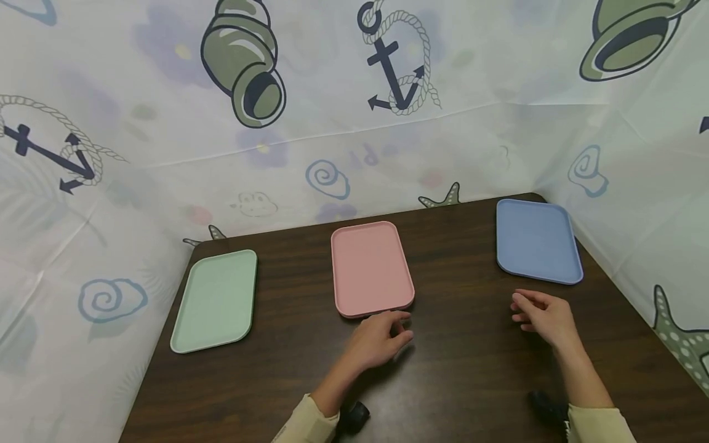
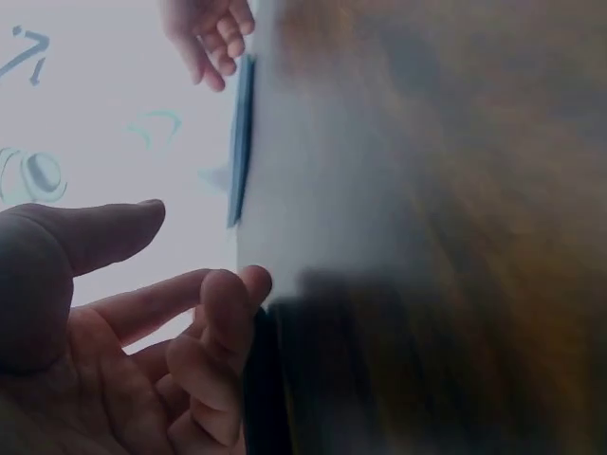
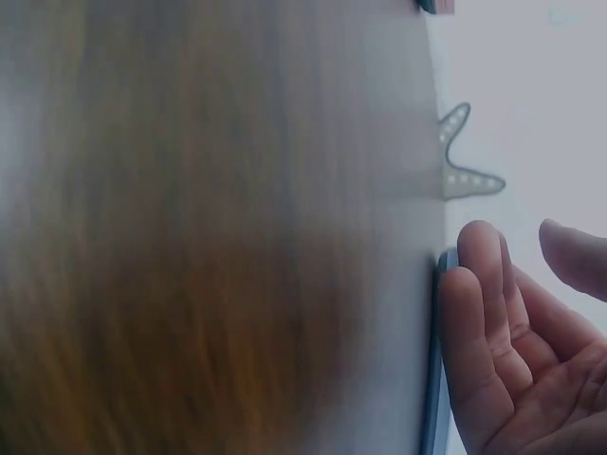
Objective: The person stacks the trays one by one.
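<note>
My left hand (image 1: 376, 339) hovers at the near edge of the pink tray (image 1: 372, 269), its fingers loosely bent with nothing between them. In the left wrist view the thumb stands apart from the curved fingers (image 2: 211, 355). Over toward the right, my right hand (image 1: 545, 317) hangs just in front of the blue tray (image 1: 538, 241), also holding nothing. Its fingers (image 3: 465, 341) are relaxed in the right wrist view, with the blue tray's edge (image 3: 434, 398) beside them. A light green tray (image 1: 215, 301) lies flat at the left, away from both hands.
All three trays lie on a dark wooden table (image 1: 443, 381). A white sheet (image 1: 343, 144) printed with anchors, shells and starfish hangs behind the table and along both sides. Black wrist devices (image 1: 353, 418) show below the hands, near the cream sleeves (image 1: 600, 424).
</note>
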{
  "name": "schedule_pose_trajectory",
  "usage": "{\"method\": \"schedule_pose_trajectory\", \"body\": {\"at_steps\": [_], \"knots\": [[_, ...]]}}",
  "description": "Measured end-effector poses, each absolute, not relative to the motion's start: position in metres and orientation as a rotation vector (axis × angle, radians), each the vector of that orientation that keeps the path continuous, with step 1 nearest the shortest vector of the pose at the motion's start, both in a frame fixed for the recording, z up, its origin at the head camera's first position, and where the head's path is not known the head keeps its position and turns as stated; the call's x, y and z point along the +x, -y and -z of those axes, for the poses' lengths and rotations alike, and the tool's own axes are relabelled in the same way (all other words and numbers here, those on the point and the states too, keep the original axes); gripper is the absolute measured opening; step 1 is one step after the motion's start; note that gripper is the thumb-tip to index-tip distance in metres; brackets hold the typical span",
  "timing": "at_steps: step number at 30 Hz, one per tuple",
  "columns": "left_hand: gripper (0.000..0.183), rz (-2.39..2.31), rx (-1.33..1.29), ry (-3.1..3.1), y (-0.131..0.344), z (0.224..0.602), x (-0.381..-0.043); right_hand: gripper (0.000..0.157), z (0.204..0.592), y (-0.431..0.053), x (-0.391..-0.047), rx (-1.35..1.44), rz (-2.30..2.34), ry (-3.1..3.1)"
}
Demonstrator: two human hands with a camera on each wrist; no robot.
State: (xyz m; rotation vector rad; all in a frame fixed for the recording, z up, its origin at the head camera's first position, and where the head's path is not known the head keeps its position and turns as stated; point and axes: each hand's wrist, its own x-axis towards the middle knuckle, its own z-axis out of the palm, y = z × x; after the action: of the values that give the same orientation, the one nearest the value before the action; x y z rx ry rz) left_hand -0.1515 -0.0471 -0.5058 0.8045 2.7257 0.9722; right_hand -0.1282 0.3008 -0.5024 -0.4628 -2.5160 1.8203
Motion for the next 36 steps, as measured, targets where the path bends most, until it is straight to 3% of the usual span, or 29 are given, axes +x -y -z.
{"method": "schedule_pose_trajectory", "body": {"at_steps": [13, 16, 20, 22, 28, 36], "knots": [[0.041, -0.822, 0.968, -2.723, -0.018, 0.504, -0.172, 0.058, 0.508, -0.335, -0.130, -0.632, -1.861, 2.373], [0.042, -0.805, 0.980, -2.738, -0.031, 0.506, -0.176, 0.046, 0.507, -0.343, -0.131, -0.650, -1.890, 2.333], [0.043, -0.762, 0.959, -2.753, -0.047, 0.511, -0.180, 0.014, 0.505, -0.353, -0.131, -0.666, -1.944, 2.258], [0.044, -0.737, 0.943, -2.762, -0.055, 0.513, -0.183, 0.007, 0.505, -0.358, -0.132, -0.682, -1.964, 2.220], [0.045, -0.686, 0.906, -2.801, -0.078, 0.514, -0.197, 0.043, 0.508, -0.372, -0.135, -0.728, -1.881, 2.248], [0.045, -0.696, 0.830, -2.771, -0.101, 0.511, -0.228, 0.058, 0.510, -0.388, -0.140, -0.821, -1.845, 2.216]]}}
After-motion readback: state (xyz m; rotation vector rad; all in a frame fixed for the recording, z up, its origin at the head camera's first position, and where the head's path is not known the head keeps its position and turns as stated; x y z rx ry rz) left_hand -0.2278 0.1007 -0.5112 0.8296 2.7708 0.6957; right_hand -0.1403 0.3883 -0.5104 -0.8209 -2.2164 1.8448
